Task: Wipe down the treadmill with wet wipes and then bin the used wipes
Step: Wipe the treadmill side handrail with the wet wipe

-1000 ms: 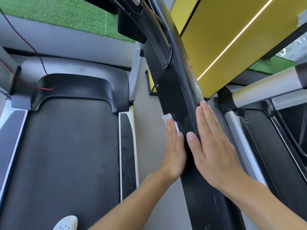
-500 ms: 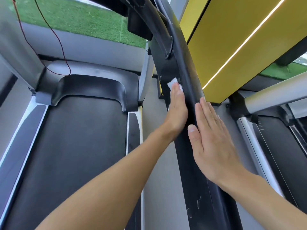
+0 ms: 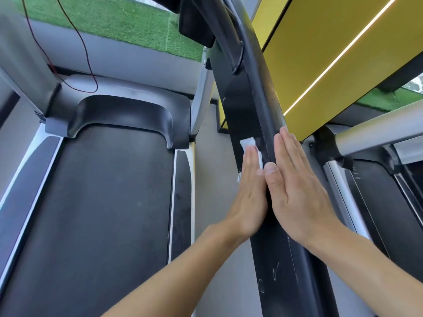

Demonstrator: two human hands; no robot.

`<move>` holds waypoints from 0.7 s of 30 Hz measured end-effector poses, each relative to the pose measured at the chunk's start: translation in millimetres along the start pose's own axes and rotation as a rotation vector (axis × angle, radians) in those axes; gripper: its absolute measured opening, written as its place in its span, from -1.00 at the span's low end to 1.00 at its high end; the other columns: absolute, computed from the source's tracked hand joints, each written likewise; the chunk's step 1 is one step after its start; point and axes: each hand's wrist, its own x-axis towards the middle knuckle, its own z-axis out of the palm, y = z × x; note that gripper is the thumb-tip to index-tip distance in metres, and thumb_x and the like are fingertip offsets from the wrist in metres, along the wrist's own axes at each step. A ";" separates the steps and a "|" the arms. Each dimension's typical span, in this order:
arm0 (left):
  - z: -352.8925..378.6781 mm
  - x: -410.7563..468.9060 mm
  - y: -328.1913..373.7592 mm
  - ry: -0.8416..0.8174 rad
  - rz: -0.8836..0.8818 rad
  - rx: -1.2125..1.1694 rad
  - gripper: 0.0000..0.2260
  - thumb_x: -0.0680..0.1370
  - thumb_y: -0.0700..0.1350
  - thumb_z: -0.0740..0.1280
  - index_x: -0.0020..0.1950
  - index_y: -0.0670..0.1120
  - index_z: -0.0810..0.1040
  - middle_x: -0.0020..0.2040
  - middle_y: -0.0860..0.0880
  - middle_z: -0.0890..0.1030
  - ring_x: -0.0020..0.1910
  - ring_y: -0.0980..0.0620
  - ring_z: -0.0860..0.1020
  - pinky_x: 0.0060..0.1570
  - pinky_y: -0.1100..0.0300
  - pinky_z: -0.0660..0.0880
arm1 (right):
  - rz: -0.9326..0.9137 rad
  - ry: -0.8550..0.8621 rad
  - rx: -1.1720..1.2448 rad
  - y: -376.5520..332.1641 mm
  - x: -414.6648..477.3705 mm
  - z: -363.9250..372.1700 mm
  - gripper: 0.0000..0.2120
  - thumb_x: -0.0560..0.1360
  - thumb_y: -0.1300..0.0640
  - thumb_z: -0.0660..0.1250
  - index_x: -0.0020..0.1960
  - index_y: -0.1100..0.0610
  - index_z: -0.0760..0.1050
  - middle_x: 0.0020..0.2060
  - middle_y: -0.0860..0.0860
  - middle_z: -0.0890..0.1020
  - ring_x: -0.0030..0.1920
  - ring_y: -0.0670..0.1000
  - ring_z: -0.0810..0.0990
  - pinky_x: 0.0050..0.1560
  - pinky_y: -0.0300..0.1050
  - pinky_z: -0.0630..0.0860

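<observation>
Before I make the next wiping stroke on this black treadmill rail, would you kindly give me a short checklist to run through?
1. Wet wipe under the left hand: ok, flat fingers press it on the black rail.
2. Right hand bracing the rail: ok, flat against its other side.
3. Rail above the wipe unobstructed: ok.
4. Lower rail clean: not ok, pale marks show there.
5. Wipe moist enough: cannot tell.
6. Bin within reach: cannot tell, none in view.
</observation>
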 end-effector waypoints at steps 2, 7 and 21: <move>-8.9 30.1 -16.2 0.026 -0.142 -0.025 -0.43 0.67 0.26 -0.18 0.60 0.10 -0.26 0.60 0.21 -0.24 0.54 0.30 -0.23 0.57 0.02 -0.16 | 0.000 0.001 -0.002 1.0 0.7 0.3 -0.30 0.55 -0.28 -0.30 0.61 0.02 -0.16 0.59 -0.18 -0.17 0.52 -0.29 -0.26 0.51 -0.29 -0.21; -8.8 32.6 -17.3 0.029 -0.230 -0.009 -0.37 0.59 0.40 -0.19 0.60 0.18 -0.21 0.60 0.26 -0.17 0.53 0.35 -0.18 0.54 0.08 -0.17 | -0.006 -0.004 -0.018 1.3 0.9 2.0 -0.32 0.56 -0.26 -0.29 0.60 0.02 -0.18 0.59 -0.18 -0.18 0.52 -0.29 -0.28 0.51 -0.30 -0.23; -8.9 17.6 -42.3 0.032 -0.324 -0.117 -0.14 0.39 0.60 -0.22 0.61 0.21 -0.13 0.62 0.20 -0.09 0.56 0.28 -0.13 0.56 0.02 -0.07 | -0.010 0.002 -0.005 3.8 2.4 2.7 -0.30 0.55 -0.27 -0.28 0.61 0.02 -0.18 0.59 -0.18 -0.18 0.52 -0.29 -0.28 0.46 -0.38 -0.27</move>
